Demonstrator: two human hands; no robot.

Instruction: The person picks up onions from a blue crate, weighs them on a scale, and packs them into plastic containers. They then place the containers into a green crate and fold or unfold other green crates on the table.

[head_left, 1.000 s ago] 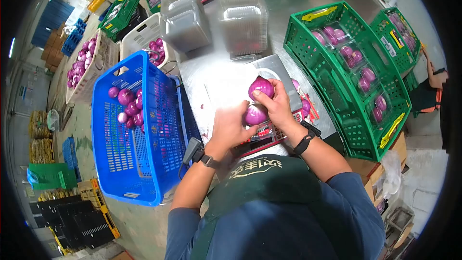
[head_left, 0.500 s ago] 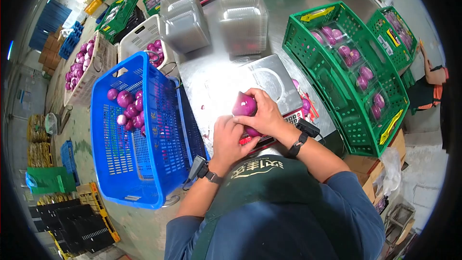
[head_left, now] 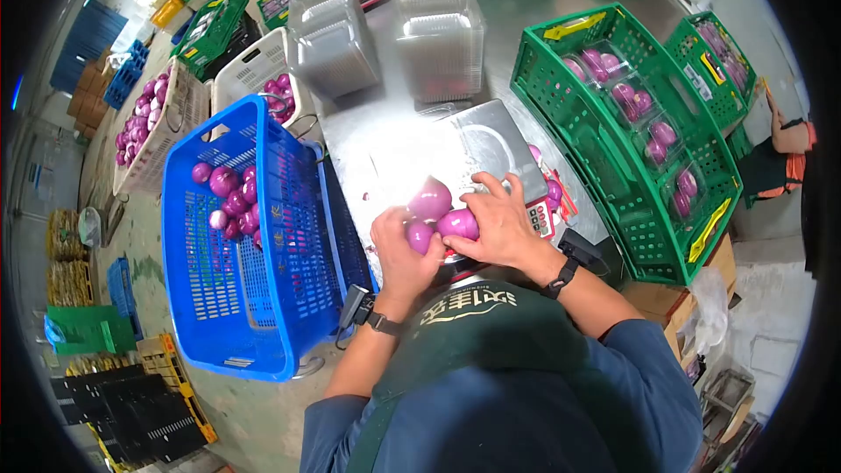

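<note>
Three purple-skinned red onions sit close together over the steel table's near side: an upper onion [head_left: 430,200], a left onion [head_left: 420,236] and a right onion [head_left: 458,224]. My left hand [head_left: 399,254] curls round the left one, its thumb across the front. My right hand [head_left: 506,229] grips the right one between thumb and forefinger, with other fingers raised apart. The upper onion rests against both others. Just beyond my right hand lies a digital scale with a flat metal pan [head_left: 499,144] and a red keypad [head_left: 540,219], partly covered by that hand.
A blue basket [head_left: 285,298] with onions stands at my left. Stacked clear plastic trays [head_left: 438,44] rise at the back. To the right, a green crate [head_left: 604,180] holds packed onions. Loose onions [head_left: 554,191] lie beside the scale. Another person's arm [head_left: 775,109] shows at far right.
My hands have moved apart. The onion that was raised in my right hand now sits lower and left among the group, and three onions show between my hands.
</note>
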